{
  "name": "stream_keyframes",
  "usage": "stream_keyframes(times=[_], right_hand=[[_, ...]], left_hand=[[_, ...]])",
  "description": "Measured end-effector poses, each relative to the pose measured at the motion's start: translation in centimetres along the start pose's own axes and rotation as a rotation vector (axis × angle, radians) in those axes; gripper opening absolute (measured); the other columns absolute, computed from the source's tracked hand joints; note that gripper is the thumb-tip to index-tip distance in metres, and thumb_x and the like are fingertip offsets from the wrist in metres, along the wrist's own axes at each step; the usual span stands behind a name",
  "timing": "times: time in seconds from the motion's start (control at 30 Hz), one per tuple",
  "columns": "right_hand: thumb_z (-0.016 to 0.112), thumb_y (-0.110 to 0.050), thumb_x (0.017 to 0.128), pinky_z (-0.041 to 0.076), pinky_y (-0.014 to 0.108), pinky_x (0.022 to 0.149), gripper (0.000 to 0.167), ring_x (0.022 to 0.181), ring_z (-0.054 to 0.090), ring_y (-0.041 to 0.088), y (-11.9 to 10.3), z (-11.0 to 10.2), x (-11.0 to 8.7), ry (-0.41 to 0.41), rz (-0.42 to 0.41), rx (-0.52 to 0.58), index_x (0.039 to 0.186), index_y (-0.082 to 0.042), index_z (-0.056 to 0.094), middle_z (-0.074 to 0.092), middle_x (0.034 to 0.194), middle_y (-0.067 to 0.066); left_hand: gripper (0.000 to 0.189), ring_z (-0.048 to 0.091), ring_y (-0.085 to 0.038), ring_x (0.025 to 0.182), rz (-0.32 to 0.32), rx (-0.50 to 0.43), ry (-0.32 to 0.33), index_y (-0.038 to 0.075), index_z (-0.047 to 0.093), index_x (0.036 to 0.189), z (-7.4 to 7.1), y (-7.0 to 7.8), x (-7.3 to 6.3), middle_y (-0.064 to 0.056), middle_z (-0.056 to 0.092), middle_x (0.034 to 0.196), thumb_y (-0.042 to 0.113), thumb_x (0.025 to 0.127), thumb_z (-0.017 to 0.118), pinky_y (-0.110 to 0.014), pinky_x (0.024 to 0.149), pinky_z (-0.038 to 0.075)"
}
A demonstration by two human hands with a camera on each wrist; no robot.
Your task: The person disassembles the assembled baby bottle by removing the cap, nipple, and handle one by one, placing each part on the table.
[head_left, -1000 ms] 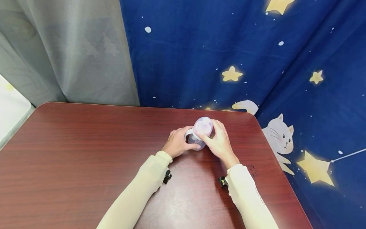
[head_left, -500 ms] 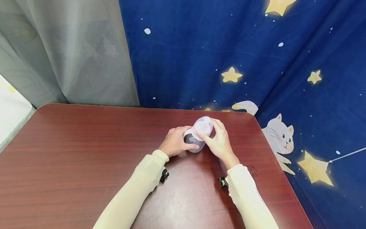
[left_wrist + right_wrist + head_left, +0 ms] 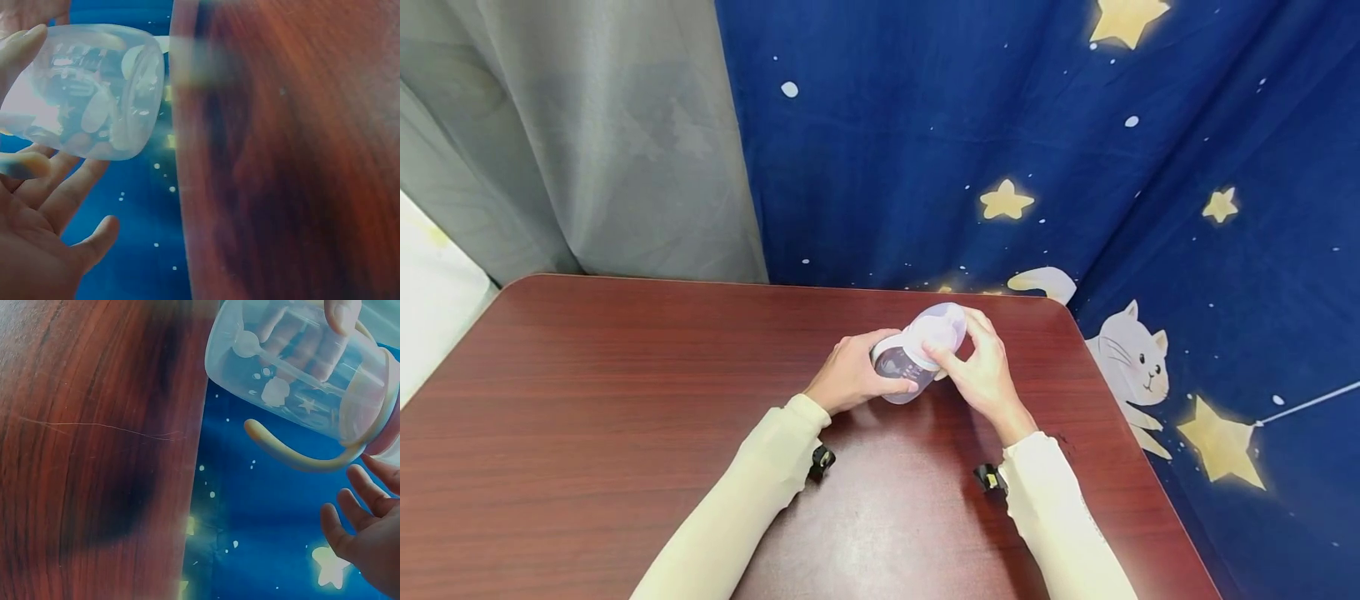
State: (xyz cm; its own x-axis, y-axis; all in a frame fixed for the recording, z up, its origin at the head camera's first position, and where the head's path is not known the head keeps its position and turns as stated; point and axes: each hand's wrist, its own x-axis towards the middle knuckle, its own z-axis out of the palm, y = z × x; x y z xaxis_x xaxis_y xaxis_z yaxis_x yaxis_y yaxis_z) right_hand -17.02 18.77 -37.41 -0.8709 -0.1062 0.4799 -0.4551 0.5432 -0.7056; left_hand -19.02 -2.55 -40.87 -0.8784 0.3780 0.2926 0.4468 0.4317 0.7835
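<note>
A clear baby bottle (image 3: pixel 901 371) with printed white figures leans between both hands, its base toward the person and its domed, see-through lid (image 3: pixel 946 323) up to the right. My left hand (image 3: pixel 853 372) grips the body, thumb across the near side; in the right wrist view its fingers show through the clear wall. My right hand (image 3: pixel 985 367) holds the lid between thumb and fingers. A curved pale handle (image 3: pixel 300 459) sticks out from the collar, and a straw with a round weight (image 3: pixel 245 344) shows inside. The bottle is held above the table in the right wrist view.
The reddish-brown wooden table (image 3: pixel 647 400) runs under both forearms, its far edge close behind the hands. A blue star-patterned curtain (image 3: pixel 880 150) hangs behind and to the right, a grey curtain (image 3: pixel 647 142) at the back left.
The bottle has tilted further, its lid leaning more to the right and its base shifting left. My left hand has moved a little left; my right hand has edged right with the lid.
</note>
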Motion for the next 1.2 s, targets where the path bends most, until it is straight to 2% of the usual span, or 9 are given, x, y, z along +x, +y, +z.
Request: stream_keyframes(times=[0.1,0.4,0.57,0.67,0.87,1.07,1.2], right_hand=[[0.080,-0.025,0.081,0.038,0.043,0.104,0.048,0.119,0.053,0.021,-0.2,-0.2,0.0,-0.009,-0.015,0.006,0.123,-0.006,0.066,0.060,0.127,0.007],[0.082,-0.020,0.080,0.037,0.041,0.106,0.047,0.122,0.052,0.020,-0.8,-0.9,0.1,-0.032,-0.055,0.031,0.122,-0.006,0.067,0.058,0.130,0.005],[0.078,-0.009,0.082,0.034,0.038,0.109,0.043,0.124,0.051,0.025,-1.5,-1.3,0.3,-0.025,-0.066,0.090,0.122,0.000,0.066,0.058,0.132,0.013],[0.075,-0.004,0.083,0.033,0.033,0.109,0.039,0.124,0.050,0.030,-2.8,-1.7,0.5,-0.010,-0.064,0.099,0.120,0.005,0.065,0.057,0.130,0.019],[0.072,0.001,0.083,0.034,0.025,0.105,0.035,0.120,0.051,0.035,-5.8,-2.7,0.3,0.014,-0.043,0.080,0.115,0.011,0.064,0.057,0.125,0.024],[0.073,0.001,0.082,0.034,0.027,0.104,0.035,0.121,0.050,0.034,-5.9,-3.1,0.1,0.032,-0.040,0.058,0.115,0.010,0.065,0.057,0.125,0.023],[0.074,-0.001,0.082,0.034,0.026,0.103,0.037,0.122,0.050,0.035,-5.9,-3.1,0.0,0.029,-0.041,0.051,0.116,0.010,0.065,0.057,0.126,0.024]], left_hand=[[0.070,0.065,-0.013,0.085,0.015,0.010,-0.017,0.018,0.069,0.125,-0.3,0.3,0.1,0.006,0.072,0.104,0.042,0.063,0.092,-0.030,0.072,0.050],[0.072,0.062,-0.010,0.087,0.034,0.025,-0.006,0.017,0.070,0.123,-0.7,0.6,-0.2,0.008,0.071,0.106,0.046,0.061,0.091,-0.032,0.073,0.049],[0.074,0.062,-0.008,0.084,0.050,0.037,-0.016,0.019,0.070,0.123,-0.7,0.3,-0.4,0.011,0.071,0.102,0.047,0.058,0.092,-0.030,0.072,0.049],[0.074,0.062,-0.008,0.084,0.052,0.042,-0.012,0.019,0.069,0.123,-0.6,0.1,-0.5,0.011,0.071,0.102,0.046,0.058,0.092,-0.030,0.073,0.049],[0.072,0.063,-0.011,0.087,0.037,0.040,0.019,0.018,0.070,0.122,-0.9,0.0,-0.7,0.009,0.072,0.105,0.045,0.059,0.092,-0.034,0.076,0.049],[0.074,0.062,-0.011,0.088,0.000,0.070,0.030,0.020,0.069,0.123,-1.5,-0.2,-0.9,0.009,0.071,0.105,0.049,0.059,0.092,-0.034,0.076,0.048],[0.075,0.063,-0.012,0.088,0.001,0.088,0.027,0.019,0.069,0.124,-1.8,-0.3,-1.1,0.008,0.071,0.107,0.049,0.059,0.092,-0.036,0.077,0.048]])
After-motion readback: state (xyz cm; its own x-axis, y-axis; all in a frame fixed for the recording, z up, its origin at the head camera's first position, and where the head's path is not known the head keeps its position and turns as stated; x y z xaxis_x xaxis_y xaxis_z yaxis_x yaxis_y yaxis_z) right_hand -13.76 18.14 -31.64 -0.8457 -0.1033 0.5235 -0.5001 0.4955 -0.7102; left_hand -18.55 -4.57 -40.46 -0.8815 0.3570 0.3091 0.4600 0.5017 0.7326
